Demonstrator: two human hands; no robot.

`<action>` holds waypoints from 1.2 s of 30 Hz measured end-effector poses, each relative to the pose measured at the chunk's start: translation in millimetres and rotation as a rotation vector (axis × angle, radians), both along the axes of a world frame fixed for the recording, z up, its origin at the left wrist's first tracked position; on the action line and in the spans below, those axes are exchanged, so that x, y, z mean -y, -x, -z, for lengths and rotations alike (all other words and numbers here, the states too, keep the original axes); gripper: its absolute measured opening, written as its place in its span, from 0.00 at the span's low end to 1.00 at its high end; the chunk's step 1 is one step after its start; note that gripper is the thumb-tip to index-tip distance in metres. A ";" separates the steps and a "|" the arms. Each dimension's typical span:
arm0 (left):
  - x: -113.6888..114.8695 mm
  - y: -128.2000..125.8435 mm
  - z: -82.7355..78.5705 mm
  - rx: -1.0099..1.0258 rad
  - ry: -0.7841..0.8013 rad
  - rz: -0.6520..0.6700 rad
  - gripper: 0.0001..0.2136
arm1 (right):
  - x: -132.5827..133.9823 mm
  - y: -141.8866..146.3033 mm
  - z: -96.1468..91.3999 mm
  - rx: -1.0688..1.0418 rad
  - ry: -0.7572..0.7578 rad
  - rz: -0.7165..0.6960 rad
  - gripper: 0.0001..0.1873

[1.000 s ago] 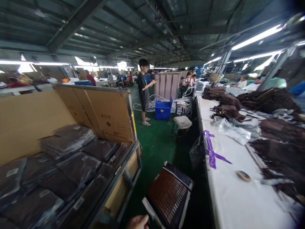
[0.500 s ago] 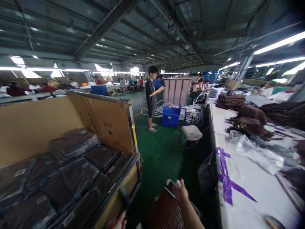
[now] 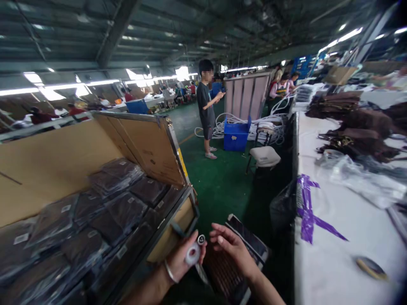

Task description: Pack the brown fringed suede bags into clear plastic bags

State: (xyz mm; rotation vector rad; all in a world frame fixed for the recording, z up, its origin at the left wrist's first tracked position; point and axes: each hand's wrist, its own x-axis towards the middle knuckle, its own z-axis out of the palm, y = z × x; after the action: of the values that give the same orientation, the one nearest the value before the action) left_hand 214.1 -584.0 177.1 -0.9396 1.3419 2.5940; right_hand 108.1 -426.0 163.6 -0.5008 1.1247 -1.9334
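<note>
Head view shows the left hand [image 3: 183, 259] low in the frame, fingers curled and clamped on a small white roll [image 3: 192, 254] with a short round tip [image 3: 201, 239] at its top; what the roll is cannot be told for certain. The right hand [image 3: 231, 249] sits just beside it, fingers partly bent and holding nothing, fingertips [image 3: 215, 231] near the round tip but not clearly touching. Both hands hover above a dark brown slatted mat [image 3: 235, 258] lying between a steel cart [image 3: 173, 220] lined with cardboard and filled with bagged dark packs [image 3: 104, 216], and a white work table [image 3: 330, 254] carrying purple tape strips [image 3: 307, 212]. By judgement, the step in hand is readying the roll with both hands; the next move calls for a fine pinch from the right fingers at the tip while the left grip stays steady.
</note>
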 end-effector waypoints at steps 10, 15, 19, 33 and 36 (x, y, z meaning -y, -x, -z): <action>-89.0 36.8 -3.8 -0.204 -0.085 0.821 0.24 | -91.0 -91.2 -31.4 -0.403 -0.484 0.752 0.17; -104.3 13.5 10.4 -0.168 -0.243 0.953 0.27 | -95.9 -147.1 -19.2 -0.275 -0.554 1.092 0.13; -99.9 -4.6 16.9 -0.069 -0.564 0.944 0.23 | -100.9 -187.9 -11.8 0.006 -0.395 1.209 0.15; -130.6 -71.6 -9.8 -0.537 -0.148 1.089 0.25 | -111.9 -275.8 -30.6 -0.306 -0.713 1.162 0.15; -151.8 -93.5 -17.1 -0.712 0.076 1.093 0.23 | -132.9 -294.9 -31.0 -0.392 -0.792 1.206 0.13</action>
State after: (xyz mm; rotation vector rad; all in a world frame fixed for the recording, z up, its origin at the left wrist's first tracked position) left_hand 307.6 -432.2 194.2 0.6839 1.4440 1.9557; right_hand 403.0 -293.1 194.6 0.3788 2.6957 -2.0309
